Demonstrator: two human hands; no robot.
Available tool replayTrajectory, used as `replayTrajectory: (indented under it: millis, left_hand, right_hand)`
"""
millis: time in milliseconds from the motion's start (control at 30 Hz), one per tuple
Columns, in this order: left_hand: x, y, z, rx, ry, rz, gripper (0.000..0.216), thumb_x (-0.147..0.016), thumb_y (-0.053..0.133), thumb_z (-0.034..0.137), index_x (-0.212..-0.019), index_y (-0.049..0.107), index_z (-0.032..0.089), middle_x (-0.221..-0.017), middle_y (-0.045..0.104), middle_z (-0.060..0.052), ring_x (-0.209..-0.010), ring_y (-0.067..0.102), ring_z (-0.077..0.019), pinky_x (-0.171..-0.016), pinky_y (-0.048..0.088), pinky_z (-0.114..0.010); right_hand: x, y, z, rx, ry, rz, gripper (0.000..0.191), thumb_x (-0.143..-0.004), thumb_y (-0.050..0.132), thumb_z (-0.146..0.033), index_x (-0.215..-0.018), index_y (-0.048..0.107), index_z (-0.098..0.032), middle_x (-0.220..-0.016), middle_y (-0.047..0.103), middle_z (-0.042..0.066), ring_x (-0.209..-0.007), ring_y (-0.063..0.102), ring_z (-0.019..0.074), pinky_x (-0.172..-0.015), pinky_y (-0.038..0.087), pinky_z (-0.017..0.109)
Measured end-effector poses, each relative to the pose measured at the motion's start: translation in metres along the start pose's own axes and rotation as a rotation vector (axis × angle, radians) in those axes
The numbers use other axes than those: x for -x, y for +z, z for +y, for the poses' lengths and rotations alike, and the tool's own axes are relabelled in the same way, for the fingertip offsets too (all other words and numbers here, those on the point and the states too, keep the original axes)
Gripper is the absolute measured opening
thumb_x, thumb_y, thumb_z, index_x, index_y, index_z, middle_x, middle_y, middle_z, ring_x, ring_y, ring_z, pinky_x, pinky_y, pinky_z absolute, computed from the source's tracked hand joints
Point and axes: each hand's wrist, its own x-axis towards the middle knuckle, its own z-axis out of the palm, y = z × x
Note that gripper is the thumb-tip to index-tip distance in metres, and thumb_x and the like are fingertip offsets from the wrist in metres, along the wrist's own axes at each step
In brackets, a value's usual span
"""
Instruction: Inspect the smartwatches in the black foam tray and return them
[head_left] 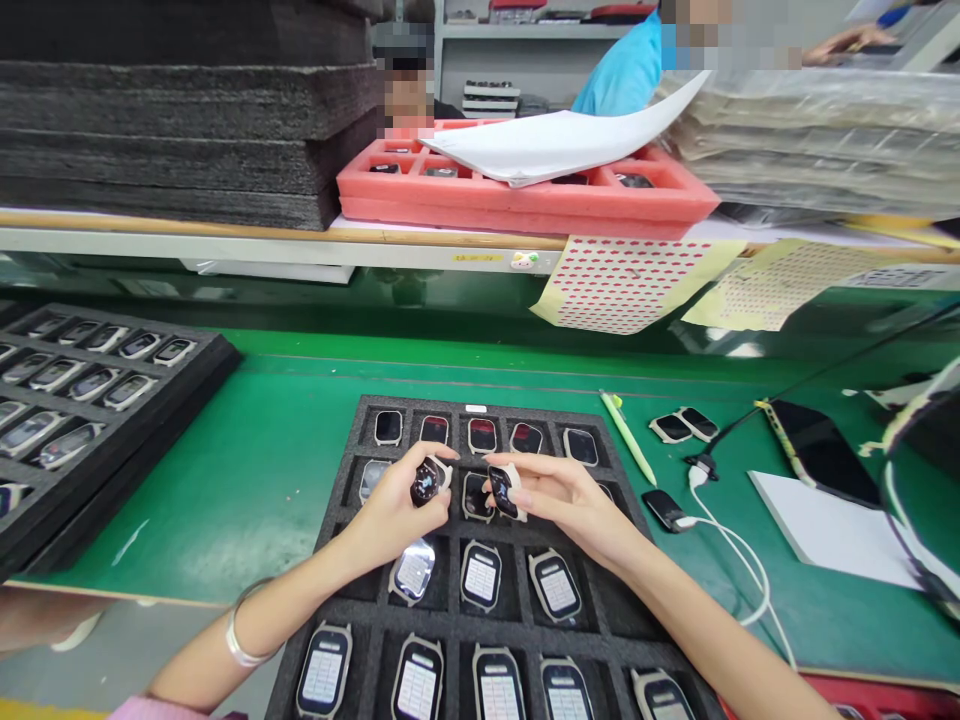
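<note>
My left hand [409, 505] is closed on a smartwatch body [427, 482] whose dark screen shows a watch face. In my right hand [555, 495] a second smartwatch body [503, 492] is pinched between thumb and fingers, its screen lit and turned to the left. Both hands are over a black foam tray [450, 625] of square pockets. Strapless watches lie in many pockets. The nearer ones, such as this lit watch [481, 577], show white list-like screens, while those in the far row, such as this dark watch [388, 428], have dark or reddish screens.
Another foam tray of watches [217, 375] stands at the left. On the right lie a green pen [630, 440], two loose watches [684, 425], a cabled watch [663, 510], a phone [825, 455] and a white box [825, 535]. A red foam tray [525, 215] sits on the shelf.
</note>
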Motion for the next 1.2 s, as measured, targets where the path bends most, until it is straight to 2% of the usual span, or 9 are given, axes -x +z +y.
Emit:
replayTrajectory:
  millis: [633,833,933,1033,1200]
  left_hand:
    - [0.0004,-0.0002,-0.0033,-0.001,0.009,0.033,0.036,-0.076,0.051,0.012,-0.111,0.049,0.019,-0.092,0.058,-0.001,-0.081,0.055,-0.0161,-0.074,0.042,-0.025]
    - [0.0010,-0.0008,-0.0035,-0.021,-0.003,0.057,0.034,-0.075,0.052,0.011,-0.108,0.052,0.019,-0.085,0.057,0.000,-0.074,0.054,-0.0145,-0.069,0.042,-0.025]
    - [0.0010,0.0001,-0.0044,0.078,-0.055,0.044,0.039,-0.078,0.053,0.017,-0.116,0.048,0.019,-0.081,0.056,0.001,-0.062,0.053,-0.0125,-0.058,0.042,-0.023]
    - [-0.0004,0.0016,-0.0054,0.267,-0.103,-0.030,0.044,-0.079,0.055,0.022,-0.121,0.043,0.018,-0.076,0.055,0.001,-0.056,0.052,-0.0114,-0.054,0.044,-0.024]
    - [-0.0033,0.0036,-0.0084,0.604,-0.189,-0.120,0.037,-0.083,0.049,0.026,-0.118,0.046,0.017,-0.093,0.057,-0.006,-0.079,0.062,-0.0199,-0.062,0.052,-0.032]
  right_hand:
    - [0.0003,0.0004,-0.0035,0.012,0.004,0.013,0.038,-0.078,0.070,-0.028,-0.115,0.065,-0.018,-0.099,0.071,0.009,-0.089,0.067,0.0224,-0.088,0.049,0.038]
    - [0.0009,0.0025,-0.0049,0.004,0.026,0.028,0.038,-0.077,0.072,-0.030,-0.113,0.066,-0.019,-0.100,0.071,0.008,-0.090,0.067,0.0236,-0.092,0.048,0.041]
    - [0.0011,0.0049,-0.0058,-0.015,0.033,0.043,0.036,-0.079,0.071,-0.030,-0.113,0.066,-0.020,-0.108,0.069,0.009,-0.100,0.064,0.0238,-0.098,0.043,0.042]
    - [-0.0004,0.0056,-0.0041,-0.115,0.065,0.017,0.039,-0.082,0.068,-0.031,-0.119,0.062,-0.021,-0.113,0.067,0.010,-0.104,0.063,0.0236,-0.098,0.043,0.042]
    - [-0.0036,0.0041,0.0012,-0.228,0.129,-0.001,0.043,-0.086,0.062,-0.032,-0.126,0.056,-0.018,-0.108,0.069,0.012,-0.099,0.065,0.0256,-0.094,0.046,0.048]
